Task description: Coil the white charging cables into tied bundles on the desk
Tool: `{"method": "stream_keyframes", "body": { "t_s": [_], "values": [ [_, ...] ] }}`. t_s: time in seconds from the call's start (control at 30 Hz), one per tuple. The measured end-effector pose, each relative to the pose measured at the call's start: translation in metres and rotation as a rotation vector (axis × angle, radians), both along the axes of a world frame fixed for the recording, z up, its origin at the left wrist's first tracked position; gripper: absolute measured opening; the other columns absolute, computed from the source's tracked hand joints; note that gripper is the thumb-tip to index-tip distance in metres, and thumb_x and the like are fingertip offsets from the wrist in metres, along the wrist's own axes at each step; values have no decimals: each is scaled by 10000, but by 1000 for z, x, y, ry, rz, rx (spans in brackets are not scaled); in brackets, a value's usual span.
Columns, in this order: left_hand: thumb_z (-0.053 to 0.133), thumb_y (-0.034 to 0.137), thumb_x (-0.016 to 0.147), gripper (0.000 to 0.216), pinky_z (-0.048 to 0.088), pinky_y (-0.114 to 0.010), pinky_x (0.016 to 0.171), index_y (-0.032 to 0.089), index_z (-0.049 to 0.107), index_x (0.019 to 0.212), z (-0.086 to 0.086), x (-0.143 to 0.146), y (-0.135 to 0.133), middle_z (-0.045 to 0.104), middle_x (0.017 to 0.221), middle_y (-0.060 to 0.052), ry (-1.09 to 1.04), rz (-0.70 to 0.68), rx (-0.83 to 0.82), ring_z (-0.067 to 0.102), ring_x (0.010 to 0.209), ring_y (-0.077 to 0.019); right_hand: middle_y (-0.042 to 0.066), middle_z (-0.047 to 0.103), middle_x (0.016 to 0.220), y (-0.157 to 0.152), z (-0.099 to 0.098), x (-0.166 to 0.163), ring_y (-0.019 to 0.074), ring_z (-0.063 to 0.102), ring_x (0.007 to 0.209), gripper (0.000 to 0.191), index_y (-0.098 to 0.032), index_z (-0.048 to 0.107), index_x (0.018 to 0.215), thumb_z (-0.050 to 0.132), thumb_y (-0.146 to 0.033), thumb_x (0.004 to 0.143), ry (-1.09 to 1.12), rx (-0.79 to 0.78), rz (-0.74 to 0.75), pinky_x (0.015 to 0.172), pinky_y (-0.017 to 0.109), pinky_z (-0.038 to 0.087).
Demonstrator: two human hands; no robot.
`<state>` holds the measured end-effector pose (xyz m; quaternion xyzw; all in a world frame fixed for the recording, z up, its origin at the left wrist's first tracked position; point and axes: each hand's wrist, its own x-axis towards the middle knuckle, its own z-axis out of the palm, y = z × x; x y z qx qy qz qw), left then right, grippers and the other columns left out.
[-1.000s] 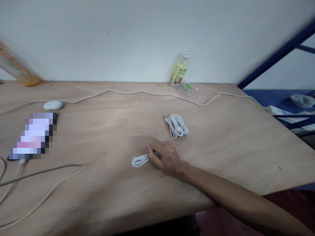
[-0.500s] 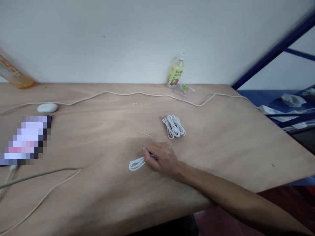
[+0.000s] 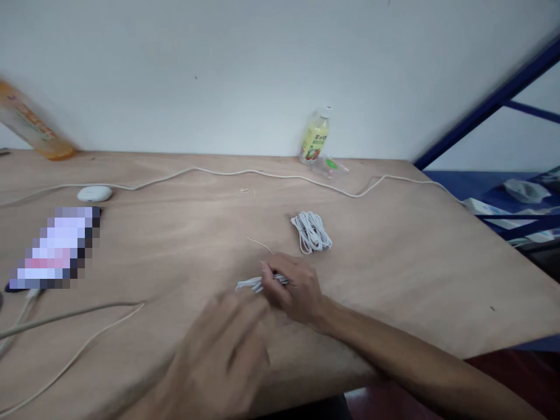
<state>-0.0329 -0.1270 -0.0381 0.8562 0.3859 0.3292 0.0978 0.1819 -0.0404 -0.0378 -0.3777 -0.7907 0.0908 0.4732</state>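
My right hand (image 3: 294, 288) is closed around a small coiled white cable (image 3: 250, 284), whose looped end sticks out to the left of the fingers. A thin pale tie (image 3: 259, 242) lies just beyond that hand. In front of the cable, close to its loops, is my left hand (image 3: 223, 350), smeared by motion; I cannot make out whether its fingers touch the cable. Farther back and to the right, a second bundled white cable (image 3: 311, 232) rests on the wooden table (image 3: 394, 256).
A long white cord (image 3: 225, 172) crosses the back of the table. At the left lie a phone (image 3: 55, 248), a white earbud case (image 3: 94, 193) and loose cords (image 3: 83, 351). Against the wall stand a yellow drink bottle (image 3: 315, 137) and an orange bottle (image 3: 48, 137). A blue rack (image 3: 476, 116) is on the right.
My left hand has come into view from below, up beside the coiled cable. My right hand keeps its hold, and less of the cable's loop shows. The view has shifted slightly.
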Motion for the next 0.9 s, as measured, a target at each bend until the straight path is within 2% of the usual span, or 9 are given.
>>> {"method": "stream_keyframes", "body": {
  "t_s": [0.1,0.13,0.2,0.33,0.43,0.6,0.67,0.8,0.9],
  "values": [
    [477,208,1094,343,586,-573,1022,131,658,1376,21,23,57,738,1311,-195,40,84,4,686,1199,-358,-45,528,612,-1,2,0,116,428,532,372,-239,492,719,487,-162,1083,18,-10,-76,546,274,351],
    [432,237,1117,316,601,-554,958,119,675,1282,24,29,69,753,1227,-191,41,112,-30,706,1106,-342,-45,527,613,0,3,0,118,426,532,370,-241,494,726,480,-167,1089,22,-9,-100,546,277,349],
    [341,266,1152,362,606,-453,852,162,680,1080,24,40,80,749,1011,-115,-19,72,-152,711,911,-266,-44,524,615,1,2,1,121,426,537,372,-243,491,731,473,-169,1095,26,12,-125,550,280,346],
    [336,276,1165,357,546,-338,768,200,644,1000,13,48,74,727,892,-36,-197,5,-354,685,789,-192,-37,529,623,2,0,2,119,440,553,398,-238,491,714,477,-145,1101,10,87,-93,561,281,339],
    [358,284,1157,375,467,-303,663,218,588,868,9,47,69,672,768,6,-259,-19,-394,613,666,-159,-35,522,612,1,1,3,118,429,549,419,-231,516,695,497,-138,1103,-39,147,-76,559,285,335],
    [338,291,1164,424,416,-275,594,225,506,780,11,45,71,595,679,31,-278,-28,-461,557,594,-135,-17,525,586,1,5,4,134,421,541,451,-233,523,652,509,-143,1094,-127,269,-90,553,320,320],
    [347,295,1165,419,422,-271,594,225,503,781,12,43,71,578,681,30,-260,-46,-407,556,597,-137,-23,508,575,1,6,4,128,418,536,462,-234,501,644,495,-124,1092,-99,250,-79,547,316,316],
    [326,280,1169,370,499,-306,704,204,589,919,6,40,70,679,843,-32,-165,-78,-170,650,748,-183,-55,451,553,0,5,3,96,367,488,461,-227,471,646,485,-104,1090,10,88,-92,502,285,283],
    [295,347,1181,414,469,-320,644,214,579,910,-1,39,71,671,833,-35,-53,-60,-110,604,699,-193,-64,445,537,-1,4,2,85,359,464,469,-219,480,637,489,-101,1091,67,5,-74,478,273,269]
  ]
}}
